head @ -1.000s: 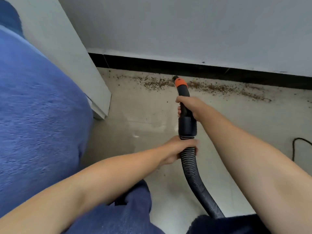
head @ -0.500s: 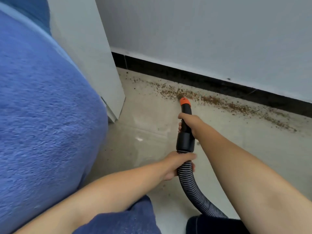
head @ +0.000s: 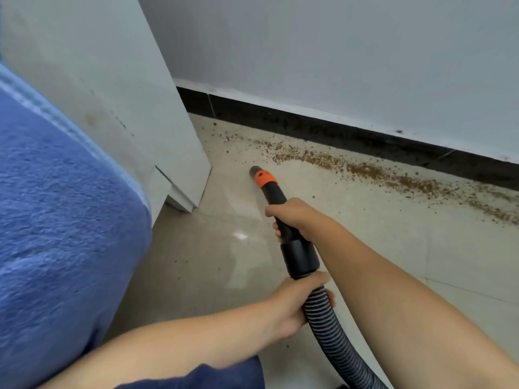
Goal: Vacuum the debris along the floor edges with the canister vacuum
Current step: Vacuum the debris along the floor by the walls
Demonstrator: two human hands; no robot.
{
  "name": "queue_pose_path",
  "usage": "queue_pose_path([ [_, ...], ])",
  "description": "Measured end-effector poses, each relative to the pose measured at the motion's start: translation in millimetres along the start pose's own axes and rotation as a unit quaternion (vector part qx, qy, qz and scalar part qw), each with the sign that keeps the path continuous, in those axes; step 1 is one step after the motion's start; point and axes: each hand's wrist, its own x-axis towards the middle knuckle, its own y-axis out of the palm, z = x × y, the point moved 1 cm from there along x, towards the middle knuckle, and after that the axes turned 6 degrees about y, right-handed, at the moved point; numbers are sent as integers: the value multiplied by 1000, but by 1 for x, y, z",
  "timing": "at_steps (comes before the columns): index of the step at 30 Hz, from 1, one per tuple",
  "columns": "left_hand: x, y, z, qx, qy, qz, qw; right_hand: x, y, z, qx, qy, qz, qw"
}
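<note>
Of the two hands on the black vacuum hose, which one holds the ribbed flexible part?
The left hand grips the ribbed flexible hose. The right hand holds the smooth rigid black tube nearer the orange nozzle tip.

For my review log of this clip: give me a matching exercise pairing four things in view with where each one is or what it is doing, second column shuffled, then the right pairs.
Column one:
1. right hand
2. left hand
3. orange nozzle collar
4. brown debris

Column two:
A. strewn along the black baseboard
B. grips the ribbed hose
C. near the tip, over bare floor
D. grips the rigid black tube

Pairs: 1-D, 2-B, 3-C, 4-A
</note>
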Motion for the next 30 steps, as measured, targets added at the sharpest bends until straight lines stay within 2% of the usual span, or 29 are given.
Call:
queue_pose_path([
  [4,0,-5,-3,-17,34,-42,998,6,19,12,-39,-9,9,999],
  [9,10,-13,-17,-36,104,-128,986,20,30,33,-22,-25,7,999],
  [13,16,-16,-41,-54,130,-162,977,30,35,58,-28,-35,11,999],
  [18,27,-15,-66,-60,121,-159,978,43,36,81,-47,-42,23,998],
  [25,48,-19,-99,-51,86,-117,988,70,17,104,-6,-56,-33,998],
  [30,64,-22,-110,-60,85,-122,987,84,17,118,-32,-52,-6,998],
])
